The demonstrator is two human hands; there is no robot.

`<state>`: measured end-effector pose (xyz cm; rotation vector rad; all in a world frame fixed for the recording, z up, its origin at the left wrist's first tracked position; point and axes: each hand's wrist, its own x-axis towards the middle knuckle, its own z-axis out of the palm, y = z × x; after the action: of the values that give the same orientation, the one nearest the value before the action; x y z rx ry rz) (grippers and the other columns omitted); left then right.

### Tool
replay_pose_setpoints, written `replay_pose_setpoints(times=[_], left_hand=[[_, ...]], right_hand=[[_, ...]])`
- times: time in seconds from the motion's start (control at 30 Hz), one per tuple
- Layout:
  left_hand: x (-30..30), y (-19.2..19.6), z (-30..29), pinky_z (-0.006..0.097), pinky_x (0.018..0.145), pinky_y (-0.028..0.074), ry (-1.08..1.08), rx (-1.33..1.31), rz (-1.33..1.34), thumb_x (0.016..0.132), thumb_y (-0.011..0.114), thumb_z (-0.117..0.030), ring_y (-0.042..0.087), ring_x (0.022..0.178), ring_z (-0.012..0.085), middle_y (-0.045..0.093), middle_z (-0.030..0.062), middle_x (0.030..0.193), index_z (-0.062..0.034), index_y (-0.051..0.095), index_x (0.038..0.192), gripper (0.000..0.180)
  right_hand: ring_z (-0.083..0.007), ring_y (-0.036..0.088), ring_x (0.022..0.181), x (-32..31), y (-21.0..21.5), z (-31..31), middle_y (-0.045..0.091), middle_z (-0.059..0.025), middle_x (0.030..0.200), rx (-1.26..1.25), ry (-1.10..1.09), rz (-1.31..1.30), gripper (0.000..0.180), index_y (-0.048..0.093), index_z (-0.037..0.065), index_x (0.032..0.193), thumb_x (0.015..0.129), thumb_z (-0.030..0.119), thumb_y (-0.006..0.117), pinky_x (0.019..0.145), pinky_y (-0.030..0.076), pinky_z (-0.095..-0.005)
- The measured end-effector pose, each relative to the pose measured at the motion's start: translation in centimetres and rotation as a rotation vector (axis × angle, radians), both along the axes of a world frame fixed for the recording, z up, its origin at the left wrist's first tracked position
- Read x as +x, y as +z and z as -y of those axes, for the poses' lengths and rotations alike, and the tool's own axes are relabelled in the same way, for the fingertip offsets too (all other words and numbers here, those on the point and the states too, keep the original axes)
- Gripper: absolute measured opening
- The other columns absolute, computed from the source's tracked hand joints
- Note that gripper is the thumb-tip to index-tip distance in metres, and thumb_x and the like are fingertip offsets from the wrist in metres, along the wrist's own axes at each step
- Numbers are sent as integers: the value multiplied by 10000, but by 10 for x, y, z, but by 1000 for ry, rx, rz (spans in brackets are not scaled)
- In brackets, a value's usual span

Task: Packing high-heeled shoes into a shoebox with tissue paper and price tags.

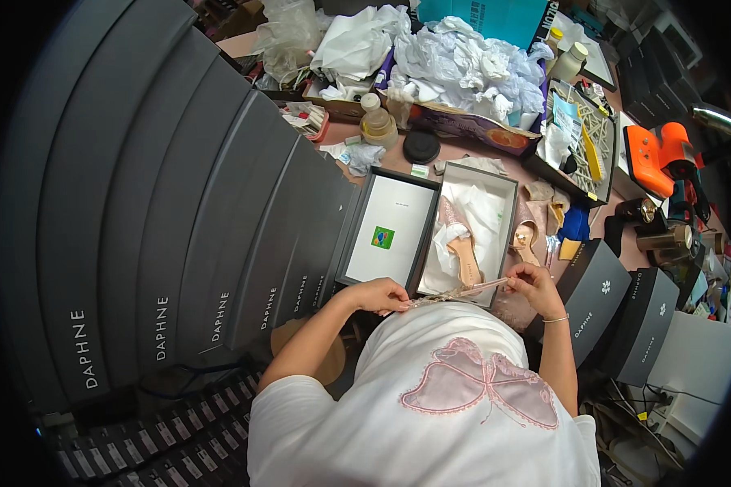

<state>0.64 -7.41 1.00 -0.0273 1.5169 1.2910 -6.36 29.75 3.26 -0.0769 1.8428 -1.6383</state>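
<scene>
A thin pinkish strap [483,286] is stretched between my two hands, close in front of my body; its exact kind is hard to make out. My left hand [383,296] pinches one end, fingers pressed together. At the other end my right hand [538,290] grips it between thumb and fingers. Just beyond them an open shoe box [505,192] holds white tissue paper [485,215] and a pink pointed shoe [465,258]. A second pink shoe [525,230] rests right of the box. Left of it lies the box lid [387,203], white inside, bearing a green label [382,237].
Tall stacks of dark grey shoe boxes [170,203] rise at the left. More dark boxes [597,292] stand at the right. Crumpled white paper [471,69] fills a carton at the back, near bottles [378,126] and an orange tool [646,162].
</scene>
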Motion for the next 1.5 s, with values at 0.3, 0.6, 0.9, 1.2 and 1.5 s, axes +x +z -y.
replay_pose_setpoints(times=[0.3,0.6,0.9,1.2,1.5], left_hand=[[15,6,8,206,614,442,61,29,-70,878,654,-160,505,644,47,606,-4,761,-3,657,1080,255],[28,14,13,244,788,470,85,-78,-258,858,666,-131,581,800,71,683,23,934,-22,653,1112,277],[34,1,19,213,664,461,350,-14,-144,907,588,-102,562,713,75,631,19,776,44,634,1087,236],[28,-5,11,301,624,489,170,-515,-1133,902,580,-165,623,660,188,654,139,793,18,655,1018,229],[-25,84,-27,257,663,471,384,-19,-516,886,621,-89,587,728,119,646,78,830,42,663,960,156]], right_hand=[[-104,608,748,1,1,-3,611,-31,848,-12,27,6,86,583,-26,962,885,9,599,715,523,-242],[-97,601,735,2,0,-1,607,-25,826,15,24,14,72,580,-23,939,881,11,606,702,520,-236],[-80,593,740,2,-2,-2,608,-18,808,11,32,39,73,589,-31,950,892,14,586,692,517,-227],[-73,597,701,34,-2,24,621,-23,778,122,-190,-3,151,636,-46,992,904,63,580,641,507,-215],[-185,618,938,70,27,29,635,-126,1100,-33,-480,-314,114,636,3,960,877,78,614,821,485,-291]])
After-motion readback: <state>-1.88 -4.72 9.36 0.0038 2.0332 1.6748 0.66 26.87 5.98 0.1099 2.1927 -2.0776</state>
